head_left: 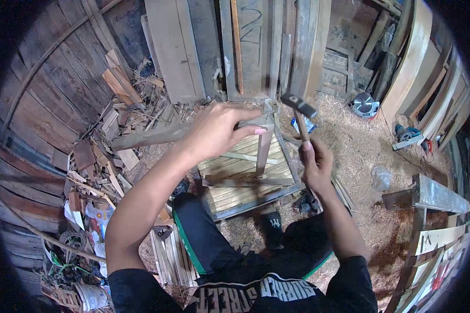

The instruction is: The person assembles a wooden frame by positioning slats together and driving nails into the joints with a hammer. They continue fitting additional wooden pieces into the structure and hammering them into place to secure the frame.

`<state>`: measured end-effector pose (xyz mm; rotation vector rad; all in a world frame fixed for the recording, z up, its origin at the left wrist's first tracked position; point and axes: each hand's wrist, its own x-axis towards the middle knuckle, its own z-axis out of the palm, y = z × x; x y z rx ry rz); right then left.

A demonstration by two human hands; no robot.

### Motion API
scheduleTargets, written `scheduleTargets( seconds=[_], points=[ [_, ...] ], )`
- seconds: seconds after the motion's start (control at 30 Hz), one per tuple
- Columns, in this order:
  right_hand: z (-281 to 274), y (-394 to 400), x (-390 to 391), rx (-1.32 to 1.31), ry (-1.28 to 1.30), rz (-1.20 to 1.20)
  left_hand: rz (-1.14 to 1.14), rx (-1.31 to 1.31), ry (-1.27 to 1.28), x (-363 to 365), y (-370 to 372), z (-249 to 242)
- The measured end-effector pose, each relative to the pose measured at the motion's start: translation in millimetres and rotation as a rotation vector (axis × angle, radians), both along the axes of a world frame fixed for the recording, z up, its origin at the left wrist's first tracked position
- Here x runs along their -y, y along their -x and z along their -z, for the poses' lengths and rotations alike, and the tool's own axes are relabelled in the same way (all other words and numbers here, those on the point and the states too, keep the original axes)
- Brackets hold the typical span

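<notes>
Gripping the hammer (298, 108) low on its stiff handle, my right hand (315, 163) is clamped; my left hand (219, 128) clasps the light frame (245, 172) top.

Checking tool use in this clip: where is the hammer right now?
In the head view the hammer is right of centre, gripped by the right hand, head raised above the top corner of the wooden frame that the left hand steadies.
</notes>
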<state>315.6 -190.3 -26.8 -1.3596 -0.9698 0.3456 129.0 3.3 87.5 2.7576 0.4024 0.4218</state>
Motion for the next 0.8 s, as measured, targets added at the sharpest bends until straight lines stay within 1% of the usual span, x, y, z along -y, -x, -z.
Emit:
scheduleTargets(
  seconds=[0.07,0.1,0.13,0.2,0.27,0.37,0.4,0.47,0.53,0.6,0.67,0.8],
  points=[
    [-7.5,-13.9,9.3,0.363,0.07,-0.005,-0.02,-0.033,-0.026,5.5,2.8,-0.3],
    [-10.5,-20.6,12.9,0.448,0.101,-0.001,-0.026,-0.035,-0.048,7.3,3.0,-0.5],
    [-14.8,-25.6,16.0,0.448,0.105,-0.003,-0.032,-0.038,-0.067,9.2,3.3,0.8],
    [-25.5,-33.3,20.7,0.646,0.042,-0.06,-0.053,-0.032,-0.089,12.0,3.1,4.1],
    [-36.4,-38.3,25.0,0.678,0.044,-0.038,-0.075,-0.028,-0.113,11.1,2.8,8.6],
    [-56.8,-50.3,28.8,0.996,0.135,-0.072,-0.097,-0.003,-0.164,7.7,1.6,17.4],
    [-61.4,-51.8,28.2,0.995,0.137,-0.068,-0.098,0.018,-0.17,8.2,1.5,17.6],
    [-67.6,-54.7,25.2,1.126,0.112,-0.088,-0.097,0.039,-0.176,8.2,0.5,17.8],
    [-70.3,-60.5,21.6,1.159,0.106,-0.092,-0.087,0.035,-0.235,8.1,-0.2,18.7],
    [-74.2,-65.2,20.2,1.195,0.096,-0.099,-0.086,0.025,-0.231,7.5,-1.8,19.4],
    [-79.4,-68.0,19.9,1.285,0.142,-0.073,-0.087,0.012,-0.23,7.5,-2.5,18.7],
    [-79.9,-71.5,18.8,1.276,0.145,-0.08,-0.068,0.009,-0.261,9.4,-4.7,15.7]
  ],
)
